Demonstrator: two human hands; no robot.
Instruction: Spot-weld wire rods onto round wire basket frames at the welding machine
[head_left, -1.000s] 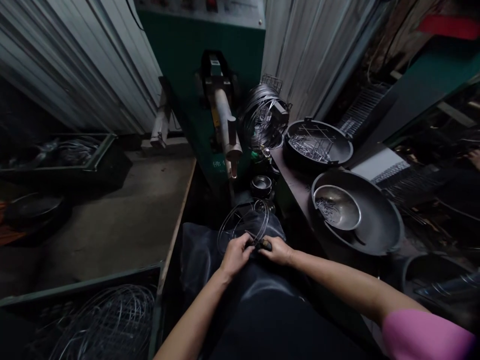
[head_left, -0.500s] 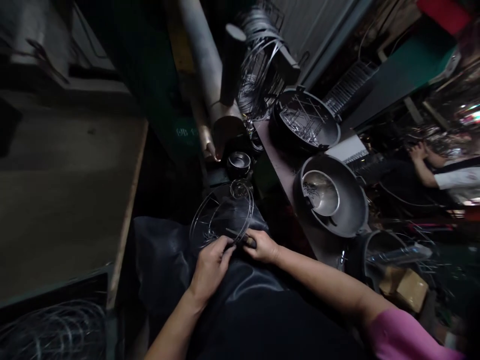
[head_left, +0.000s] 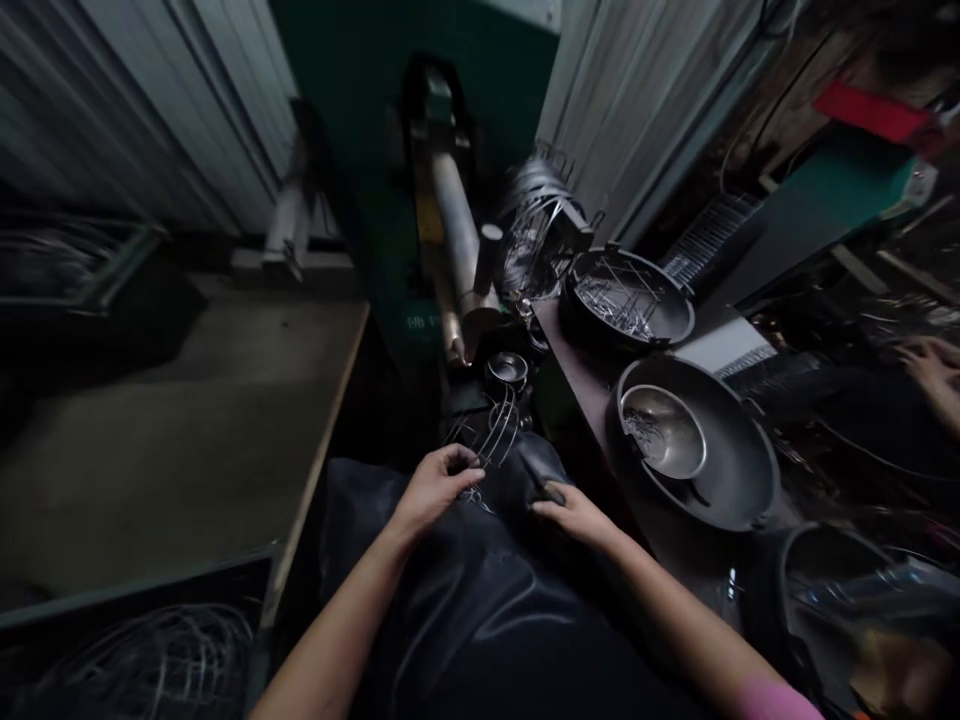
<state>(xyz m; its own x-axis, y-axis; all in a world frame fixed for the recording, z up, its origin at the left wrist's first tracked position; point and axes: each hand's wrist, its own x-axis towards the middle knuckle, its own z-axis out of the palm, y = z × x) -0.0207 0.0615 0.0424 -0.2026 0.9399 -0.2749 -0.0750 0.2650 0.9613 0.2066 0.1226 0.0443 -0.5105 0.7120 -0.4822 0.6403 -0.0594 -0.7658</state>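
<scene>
My left hand (head_left: 433, 490) is closed, thumb against fingers, on the lower end of a curved wire frame (head_left: 501, 428) made of thin metal rings. The frame is tilted, above the dark apron (head_left: 450, 590) over my lap. Loose thin wire pieces (head_left: 474, 497) lie just below those fingers. To the right, my right hand (head_left: 574, 512) is wrapped round a slim tool with a dark handle (head_left: 553, 492). Its narrow dark end points up and left, apart from the wire frame, and is too dim for me to tell its kind.
Ahead stands a green machine (head_left: 360, 200) with a metal cylinder arm (head_left: 459, 220). On the right-hand bench are a black pan of wire parts (head_left: 626, 295) and a larger pan (head_left: 739, 460) holding a steel bowl (head_left: 694, 440). Wire rings (head_left: 180, 655) fill a lower-left bin. A co-worker's hand (head_left: 934, 370) shows far right.
My hands have moved apart, and the tool has come away from the wire frame to the right. The frame has turned more edge-on. My view has swung left and up.
</scene>
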